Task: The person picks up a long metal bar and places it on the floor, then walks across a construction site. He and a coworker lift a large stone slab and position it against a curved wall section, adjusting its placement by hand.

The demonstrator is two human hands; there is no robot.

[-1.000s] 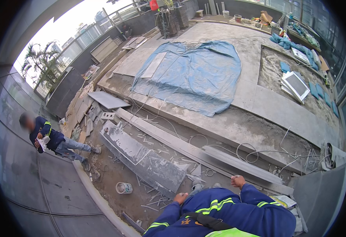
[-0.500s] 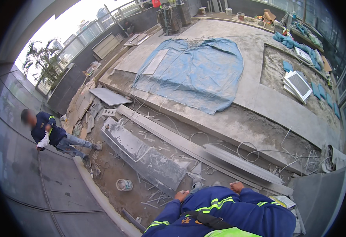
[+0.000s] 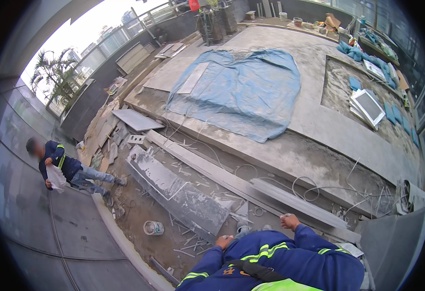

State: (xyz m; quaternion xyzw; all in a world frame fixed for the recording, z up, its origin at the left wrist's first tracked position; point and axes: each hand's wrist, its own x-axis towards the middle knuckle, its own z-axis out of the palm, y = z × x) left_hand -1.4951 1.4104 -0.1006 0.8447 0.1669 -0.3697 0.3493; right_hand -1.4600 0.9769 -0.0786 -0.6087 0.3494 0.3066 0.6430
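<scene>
My left hand (image 3: 224, 241) is curled closed beside the front of my dark blue jacket (image 3: 265, 247), with nothing visible in it. My right hand (image 3: 290, 221) is raised a little off my waist, its fingers curled closed and no object showing. Closest in front of my left hand is a long grey slab (image 3: 178, 194), smeared with pale dust. A stack of long pale strips (image 3: 297, 202) lies ahead of my right hand. Thin offcuts are scattered on the ground between them.
A co-worker (image 3: 59, 162) at the left holds a white cloth or bag (image 3: 56, 178). A white bucket (image 3: 153, 228) stands on the dirt. Beyond a concrete step lies a blue tarp (image 3: 241, 92). Loose cables (image 3: 304, 188) loop across the step's edge. A grey panel (image 3: 392, 242) stands at right.
My right hand has risen slightly, away from my waist. My left hand stays almost in place. The co-worker has spread out the white cloth or bag, which was bunched up before.
</scene>
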